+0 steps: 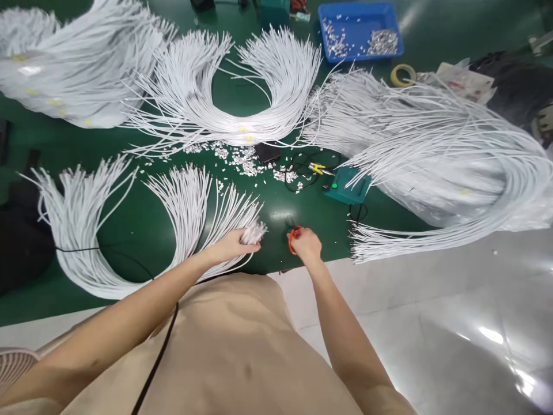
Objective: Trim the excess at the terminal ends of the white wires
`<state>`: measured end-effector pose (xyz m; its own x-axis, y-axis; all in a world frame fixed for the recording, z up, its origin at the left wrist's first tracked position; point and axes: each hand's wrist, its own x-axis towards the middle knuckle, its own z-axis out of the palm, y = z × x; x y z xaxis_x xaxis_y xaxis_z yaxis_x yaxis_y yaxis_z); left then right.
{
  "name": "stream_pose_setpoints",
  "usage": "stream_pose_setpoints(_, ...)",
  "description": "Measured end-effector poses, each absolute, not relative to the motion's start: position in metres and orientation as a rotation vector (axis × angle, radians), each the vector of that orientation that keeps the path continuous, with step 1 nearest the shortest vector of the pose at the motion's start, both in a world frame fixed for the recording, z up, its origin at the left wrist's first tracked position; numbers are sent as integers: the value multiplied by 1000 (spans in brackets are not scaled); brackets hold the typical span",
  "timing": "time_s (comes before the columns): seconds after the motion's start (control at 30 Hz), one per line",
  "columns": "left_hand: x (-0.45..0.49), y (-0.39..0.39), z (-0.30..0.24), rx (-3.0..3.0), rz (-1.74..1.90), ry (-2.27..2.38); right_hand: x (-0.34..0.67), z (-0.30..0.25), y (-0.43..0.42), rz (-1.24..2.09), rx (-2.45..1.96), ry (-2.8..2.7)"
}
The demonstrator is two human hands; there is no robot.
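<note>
My left hand [237,245] is closed round the ends of a bunch of white wires [254,232] near the front edge of the green table. Orange-handled scissors [294,236] are in my right hand [307,245], a short way to the right of those wire ends. Their blades are blurred, so I cannot tell whether they are apart. Beside my left forearm lies a curved bundle of white wires [86,253], its cut ends fanned out towards the back. Small white bits [246,160] are scattered across the table beyond my hands.
A large curved wire bundle [242,128] lies further back, with bagged wires [78,75] at left and more wires [436,167] at right. A teal box [349,185], yellow-handled cutters [317,168], a blue tray [358,55] and a tape roll [403,75] are on the table.
</note>
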<state>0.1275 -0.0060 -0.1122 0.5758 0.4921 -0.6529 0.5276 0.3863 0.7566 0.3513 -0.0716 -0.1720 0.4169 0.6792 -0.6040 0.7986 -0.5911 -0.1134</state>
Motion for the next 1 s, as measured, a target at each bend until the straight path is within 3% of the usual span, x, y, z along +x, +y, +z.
stream_pose_setpoints(0.23,168,-24,-170,1774,-409,902,409,-184,-72,-568,2374,1485)
stream_pose_setpoints(0.57,114,53,-165,1776,26,1379,396,-179,-70,-524,2450,1541)
stream_pose_setpoints(0.67,121,77,-175,1979,-51,1401,380,-171,-57,-592,2526,1646)
stream_pose_setpoints(0.87,150,99,-192,2173,-310,1440,320,-171,-15,-1078,2396,1898)
stream_pose_setpoints(1.0,159,103,-198,2177,-402,1474,333,-173,16,-946,2424,1979)
